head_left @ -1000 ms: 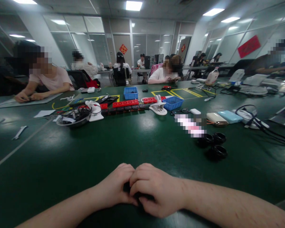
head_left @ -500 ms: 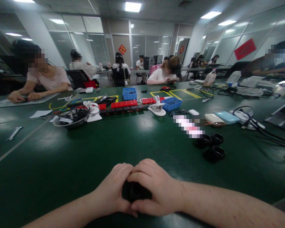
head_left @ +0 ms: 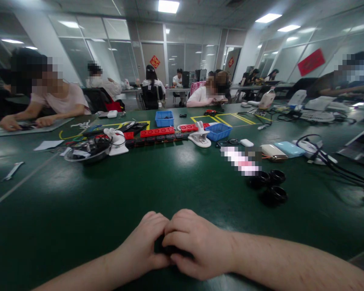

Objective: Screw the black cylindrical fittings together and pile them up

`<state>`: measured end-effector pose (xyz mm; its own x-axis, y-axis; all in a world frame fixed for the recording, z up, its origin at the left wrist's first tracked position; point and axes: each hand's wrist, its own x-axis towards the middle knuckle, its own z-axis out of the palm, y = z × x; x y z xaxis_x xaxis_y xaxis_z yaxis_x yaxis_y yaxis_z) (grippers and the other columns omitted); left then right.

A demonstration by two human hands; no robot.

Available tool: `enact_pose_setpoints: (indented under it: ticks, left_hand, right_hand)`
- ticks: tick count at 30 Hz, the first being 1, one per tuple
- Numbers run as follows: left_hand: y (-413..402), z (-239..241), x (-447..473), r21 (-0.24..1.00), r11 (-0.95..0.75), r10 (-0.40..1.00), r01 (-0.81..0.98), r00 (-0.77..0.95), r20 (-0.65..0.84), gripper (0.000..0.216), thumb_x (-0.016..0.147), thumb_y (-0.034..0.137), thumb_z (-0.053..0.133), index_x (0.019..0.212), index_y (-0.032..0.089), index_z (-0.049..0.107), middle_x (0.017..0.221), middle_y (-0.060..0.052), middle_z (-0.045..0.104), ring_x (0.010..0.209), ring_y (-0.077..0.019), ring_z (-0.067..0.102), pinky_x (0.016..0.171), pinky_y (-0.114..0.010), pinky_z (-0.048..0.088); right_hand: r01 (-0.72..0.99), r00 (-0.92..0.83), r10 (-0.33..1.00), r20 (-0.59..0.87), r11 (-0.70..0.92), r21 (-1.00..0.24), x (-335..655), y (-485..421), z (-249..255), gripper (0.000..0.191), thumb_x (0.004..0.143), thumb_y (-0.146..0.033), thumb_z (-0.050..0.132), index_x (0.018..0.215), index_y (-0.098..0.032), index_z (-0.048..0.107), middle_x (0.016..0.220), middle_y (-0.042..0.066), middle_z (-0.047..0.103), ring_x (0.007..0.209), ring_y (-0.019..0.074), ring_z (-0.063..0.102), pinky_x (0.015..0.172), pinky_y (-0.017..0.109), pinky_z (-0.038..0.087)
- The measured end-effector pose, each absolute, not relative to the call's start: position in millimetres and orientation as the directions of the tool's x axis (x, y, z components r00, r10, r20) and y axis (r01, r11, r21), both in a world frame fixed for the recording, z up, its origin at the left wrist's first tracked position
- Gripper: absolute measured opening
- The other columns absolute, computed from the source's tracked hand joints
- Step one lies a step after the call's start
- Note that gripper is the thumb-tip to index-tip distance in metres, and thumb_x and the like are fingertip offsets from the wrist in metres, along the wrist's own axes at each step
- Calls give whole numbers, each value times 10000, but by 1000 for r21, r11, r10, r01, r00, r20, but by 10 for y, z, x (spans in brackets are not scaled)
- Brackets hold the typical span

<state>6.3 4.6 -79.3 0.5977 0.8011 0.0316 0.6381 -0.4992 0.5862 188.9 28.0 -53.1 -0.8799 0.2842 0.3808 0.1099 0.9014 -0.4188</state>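
Note:
Close to the table's near edge, my left hand (head_left: 145,244) and my right hand (head_left: 200,245) are both closed around a black round part (head_left: 169,249). Fingers cover most of it, so only a dark strip shows between the hands. The fingertips of the two hands meet at the top. Farther off to the right stand three black ring-shaped parts (head_left: 277,195), hollow and glossy, grouped together. Whether the held part is of the same kind, I cannot tell.
Across the green table (head_left: 94,202) lie a metal bowl of parts (head_left: 86,157), a red-and-black strip of blocks (head_left: 157,135), a white clip stand (head_left: 199,137), blue bins (head_left: 218,132), a wrench (head_left: 12,171) and cables (head_left: 324,155). Several people sit beyond.
My right hand has turned over the black part and covers more of it; its opening no longer shows. The thumbs have shifted slightly. The view has moved a little.

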Motion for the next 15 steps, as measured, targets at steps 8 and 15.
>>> enact_pose_setpoints:
  ticks: [8,15]
  left_hand:
    - [162,-748,28,602,-559,716,569,698,5,226,668,322,714,737,194,541,779,39,569,784,-160,521,770,-295,338]
    - [146,-785,-11,601,-577,715,553,698,44,336,673,389,711,927,222,567,915,7,591,878,-200,525,814,-330,355]
  right_hand:
    - [-41,-868,223,444,859,-510,1869,309,-540,227,659,-135,398,796,-140,579,886,78,592,878,148,543,817,294,424]
    - [-92,-830,191,525,880,-466,1862,293,-549,253,674,-192,403,855,-144,573,930,77,612,939,157,541,895,331,384]
